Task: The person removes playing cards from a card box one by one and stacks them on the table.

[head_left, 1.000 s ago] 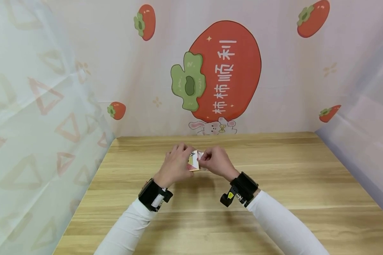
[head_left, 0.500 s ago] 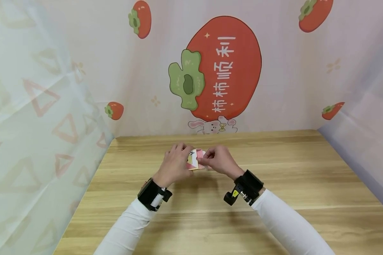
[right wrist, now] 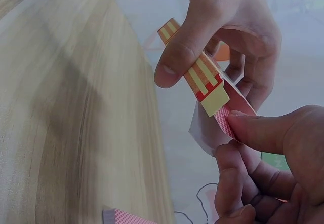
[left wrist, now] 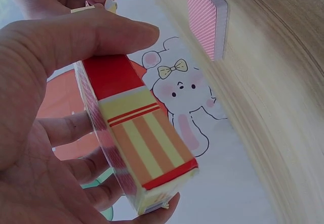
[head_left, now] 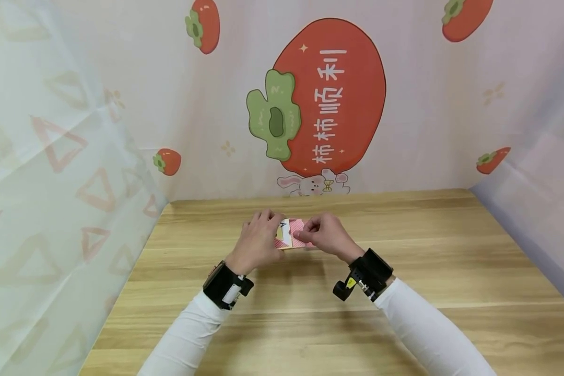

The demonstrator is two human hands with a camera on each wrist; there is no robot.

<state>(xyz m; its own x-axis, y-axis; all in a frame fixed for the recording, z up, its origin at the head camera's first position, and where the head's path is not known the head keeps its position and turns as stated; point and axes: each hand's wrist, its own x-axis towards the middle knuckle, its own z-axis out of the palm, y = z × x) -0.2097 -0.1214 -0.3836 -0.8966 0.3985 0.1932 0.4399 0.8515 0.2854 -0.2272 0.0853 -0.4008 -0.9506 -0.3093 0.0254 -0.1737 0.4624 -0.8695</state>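
Observation:
My left hand grips a playing-card box with red and yellow stripes, thumb along its top edge and fingers underneath. Its open flap points toward my right hand. That hand pinches red-backed cards between thumb and fingers, and they stick partly out of the box's mouth. Both hands hover just above the wooden table, near its middle. A small stack of red-backed cards lies flat on the table beside them.
Printed cloth walls with a big persimmon picture close in the table at the back and both sides. The wooden top stretches bare to the left, right and front of the hands.
My right hand has slid a little to the right, drawing more of the red-backed cards out of the box. The left hand and the box have stayed nearly still.

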